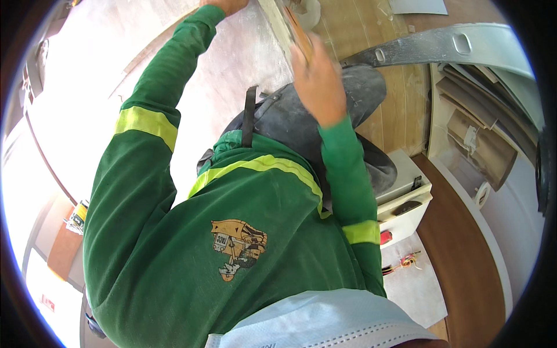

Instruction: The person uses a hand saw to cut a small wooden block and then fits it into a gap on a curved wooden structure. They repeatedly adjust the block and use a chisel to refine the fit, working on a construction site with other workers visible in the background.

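My left hand (226,7) is at the top edge, at the far end of my outstretched green sleeve; its fingers are mostly cut off by the picture's rim. My right hand (318,81), slightly blurred, is closed around a thin orange-brown wooden piece (297,29) just above my dark-trousered knee. That piece lies against or very close to a long pale board edge (272,23), dusty with white, which runs up from near my legs. A pale dusty surface (214,69) spreads to its left.
Wood-look floor (400,98) is at the right, crossed by a grey metal bar with slots (423,46). Stacked brown sheets (473,110) stand at the far right. A white box (406,217), tangled wires (406,261) and a brown board (464,249) are beside my right side.
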`<state>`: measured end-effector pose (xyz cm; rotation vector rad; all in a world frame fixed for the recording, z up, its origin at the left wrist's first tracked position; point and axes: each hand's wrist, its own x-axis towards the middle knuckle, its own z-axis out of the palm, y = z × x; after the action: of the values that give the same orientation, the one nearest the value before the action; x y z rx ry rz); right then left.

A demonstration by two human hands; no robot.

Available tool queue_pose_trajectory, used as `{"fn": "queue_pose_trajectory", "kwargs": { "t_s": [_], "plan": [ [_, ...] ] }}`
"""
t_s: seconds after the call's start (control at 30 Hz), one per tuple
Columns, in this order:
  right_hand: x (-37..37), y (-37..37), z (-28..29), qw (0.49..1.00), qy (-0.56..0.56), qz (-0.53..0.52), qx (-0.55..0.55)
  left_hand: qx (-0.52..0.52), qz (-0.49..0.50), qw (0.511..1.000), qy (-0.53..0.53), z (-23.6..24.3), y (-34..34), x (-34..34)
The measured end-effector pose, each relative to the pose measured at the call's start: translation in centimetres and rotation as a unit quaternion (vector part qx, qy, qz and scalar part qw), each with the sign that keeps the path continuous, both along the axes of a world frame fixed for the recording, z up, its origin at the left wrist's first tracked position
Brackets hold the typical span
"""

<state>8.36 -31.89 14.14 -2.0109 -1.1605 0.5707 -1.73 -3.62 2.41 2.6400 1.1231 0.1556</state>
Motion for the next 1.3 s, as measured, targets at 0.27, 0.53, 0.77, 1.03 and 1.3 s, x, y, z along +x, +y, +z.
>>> {"fn": "queue_pose_trajectory", "kwargs": {
  "t_s": [0.27,0.53,0.77,1.03,1.3],
  "plan": [
    [0.0,1.2,0.6,1.000,0.007,-0.014,-0.010,-0.037,0.003,0.999,0.034,0.5,0.2,0.3],
    [-2.6,-13.2,8.0,0.995,0.058,-0.024,-0.081,-0.072,0.003,0.996,0.061,1.0,0.2,-0.1],
    [0.2,2.6,-0.2,0.999,-0.017,-0.010,-0.031,-0.036,-0.004,0.999,0.038,2.0,0.1,0.4],
    [-0.9,-4.0,2.4,0.999,0.023,-0.008,-0.039,-0.050,-0.012,0.998,0.022,-0.4,0.0,0.5],
    [-2.4,-11.1,6.7,0.997,0.038,-0.006,-0.072,-0.050,0.001,0.998,0.027,1.1,-0.2,-1.1]
  ]
}}
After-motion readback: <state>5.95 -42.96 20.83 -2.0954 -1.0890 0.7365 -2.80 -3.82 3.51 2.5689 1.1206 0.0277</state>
